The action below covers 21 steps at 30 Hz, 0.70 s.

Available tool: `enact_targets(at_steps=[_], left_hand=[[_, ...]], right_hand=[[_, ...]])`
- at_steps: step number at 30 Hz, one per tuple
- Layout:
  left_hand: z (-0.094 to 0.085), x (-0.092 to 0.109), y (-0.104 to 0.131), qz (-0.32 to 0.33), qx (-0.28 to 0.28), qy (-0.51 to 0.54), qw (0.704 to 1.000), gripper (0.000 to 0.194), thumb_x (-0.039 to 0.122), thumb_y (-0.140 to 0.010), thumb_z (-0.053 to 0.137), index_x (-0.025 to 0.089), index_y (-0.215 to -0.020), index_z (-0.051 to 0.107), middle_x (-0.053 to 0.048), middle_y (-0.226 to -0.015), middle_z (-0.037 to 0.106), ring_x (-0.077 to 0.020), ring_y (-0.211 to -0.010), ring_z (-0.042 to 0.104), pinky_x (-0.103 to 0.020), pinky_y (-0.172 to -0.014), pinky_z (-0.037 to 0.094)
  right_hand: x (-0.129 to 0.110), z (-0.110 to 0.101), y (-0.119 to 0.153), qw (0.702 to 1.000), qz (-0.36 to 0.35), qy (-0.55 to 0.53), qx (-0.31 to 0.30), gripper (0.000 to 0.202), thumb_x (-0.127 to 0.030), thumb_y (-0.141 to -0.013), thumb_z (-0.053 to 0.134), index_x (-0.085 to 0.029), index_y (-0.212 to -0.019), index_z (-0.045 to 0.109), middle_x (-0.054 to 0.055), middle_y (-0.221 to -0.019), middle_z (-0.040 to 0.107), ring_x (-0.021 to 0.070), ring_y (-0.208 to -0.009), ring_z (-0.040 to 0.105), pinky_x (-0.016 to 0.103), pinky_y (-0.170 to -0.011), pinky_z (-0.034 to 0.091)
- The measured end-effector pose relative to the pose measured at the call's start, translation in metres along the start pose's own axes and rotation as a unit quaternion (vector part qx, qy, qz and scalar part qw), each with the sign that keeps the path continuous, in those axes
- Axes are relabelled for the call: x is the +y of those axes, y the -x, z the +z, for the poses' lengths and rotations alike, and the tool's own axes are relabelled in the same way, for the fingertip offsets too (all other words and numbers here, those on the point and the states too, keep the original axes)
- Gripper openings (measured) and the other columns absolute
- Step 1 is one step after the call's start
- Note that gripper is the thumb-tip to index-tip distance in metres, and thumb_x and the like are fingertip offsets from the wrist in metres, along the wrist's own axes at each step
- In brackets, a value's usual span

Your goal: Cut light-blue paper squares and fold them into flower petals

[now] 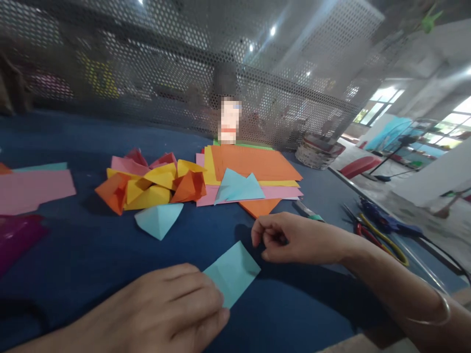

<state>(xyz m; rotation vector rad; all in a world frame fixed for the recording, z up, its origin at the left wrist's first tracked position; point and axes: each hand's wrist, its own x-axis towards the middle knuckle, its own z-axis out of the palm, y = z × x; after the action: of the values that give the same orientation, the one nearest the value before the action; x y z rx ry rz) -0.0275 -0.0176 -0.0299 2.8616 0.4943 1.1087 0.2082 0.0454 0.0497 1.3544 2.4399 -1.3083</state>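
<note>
Steadying the pale-blue sheet [239, 269] on the near side of the paper stack [257, 164] under bent left hand [180, 299], perhaps pinching; curling right hand [290, 238] half-open, empty; risking skew through one-sided pressure.

– Where's the light from?
– Windows [380, 105] glare at right, and white spots [273, 31] flare at the top; the table [140, 274] is dim, shadowed beneath the right hand [283, 238]
– Sharp?
– Softish, the mesh [158, 63] hazy, edges stretched, one central patch [230, 120] pixelated
</note>
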Motion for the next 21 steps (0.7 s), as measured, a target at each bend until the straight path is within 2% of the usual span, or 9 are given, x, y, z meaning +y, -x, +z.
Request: enact_targets(at_steps=[3,5,7,9,13,16,21], left_hand=[[-0.003,0.002,-0.003,0.0,-0.004,0.018,1.0,0.025,0.013,-0.095,0.039,0.018,-0.096,0.063,-0.003,-0.08,0.066,-0.0139,-0.067,0.059,-0.023,-0.066,0.049],[-0.009,0.004,-0.005,-0.011,-0.02,0.033,0.999,0.025,0.012,-0.094,0.039,0.018,-0.098,0.063,-0.004,-0.078,0.065,-0.0149,-0.066,0.057,-0.024,-0.063,0.049],[-0.017,0.007,-0.006,-0.044,-0.043,0.046,0.997,0.026,0.009,-0.091,0.039,0.017,-0.102,0.062,-0.005,-0.084,0.064,-0.0162,-0.071,0.058,-0.025,-0.066,0.049],[-0.025,0.008,-0.007,-0.086,-0.051,0.05,0.994,0.03,0.005,-0.088,0.04,0.016,-0.107,0.059,-0.007,-0.096,0.063,-0.0176,-0.083,0.059,-0.027,-0.074,0.05],[-0.031,0.002,-0.008,-0.155,-0.046,0.052,0.985,0.031,0.002,-0.087,0.041,0.016,-0.111,0.055,-0.009,-0.107,0.058,-0.0175,-0.097,0.056,-0.026,-0.084,0.048],[-0.03,-0.003,-0.01,-0.191,-0.015,0.046,0.981,0.027,0.005,-0.09,0.04,0.017,-0.107,0.057,-0.007,-0.105,0.058,-0.0168,-0.098,0.056,-0.026,-0.085,0.046],[-0.03,-0.005,-0.016,-0.231,-0.016,0.077,0.97,0.022,0.009,-0.091,0.042,0.017,-0.103,0.058,-0.006,-0.103,0.057,-0.0162,-0.097,0.055,-0.026,-0.085,0.044]], right_hand=[[-0.002,0.007,0.0,0.995,-0.054,-0.024,0.085,0.014,-0.028,-0.086,0.057,-0.017,-0.094,0.054,-0.004,-0.073,0.052,0.009,-0.065,0.048,0.02,-0.058,0.04],[-0.003,0.014,-0.001,0.986,-0.105,0.012,0.13,0.026,-0.035,-0.084,0.061,-0.019,-0.104,0.055,0.001,-0.094,0.058,0.013,-0.084,0.053,0.024,-0.075,0.044],[-0.003,0.02,-0.002,0.978,-0.15,0.062,0.132,0.047,-0.04,-0.077,0.07,-0.021,-0.117,0.054,0.005,-0.114,0.055,0.0177,-0.106,0.05,0.03,-0.092,0.041],[-0.002,0.024,-0.002,0.972,-0.181,0.098,0.115,0.062,-0.044,-0.07,0.075,-0.023,-0.124,0.051,0.006,-0.122,0.05,0.0201,-0.117,0.044,0.033,-0.1,0.036],[-0.003,0.025,-0.001,0.965,-0.196,0.139,0.108,0.059,-0.045,-0.071,0.073,-0.025,-0.123,0.053,0.006,-0.123,0.048,0.021,-0.119,0.042,0.035,-0.102,0.035],[-0.004,0.025,0.0,0.962,-0.194,0.152,0.118,0.051,-0.038,-0.069,0.077,-0.025,-0.114,0.057,0.005,-0.12,0.049,0.0204,-0.116,0.044,0.035,-0.099,0.038],[-0.002,0.03,0.001,0.963,-0.178,0.138,0.145,0.044,-0.03,-0.063,0.082,-0.019,-0.097,0.057,0.003,-0.105,0.054,0.0186,-0.101,0.051,0.031,-0.089,0.044]])
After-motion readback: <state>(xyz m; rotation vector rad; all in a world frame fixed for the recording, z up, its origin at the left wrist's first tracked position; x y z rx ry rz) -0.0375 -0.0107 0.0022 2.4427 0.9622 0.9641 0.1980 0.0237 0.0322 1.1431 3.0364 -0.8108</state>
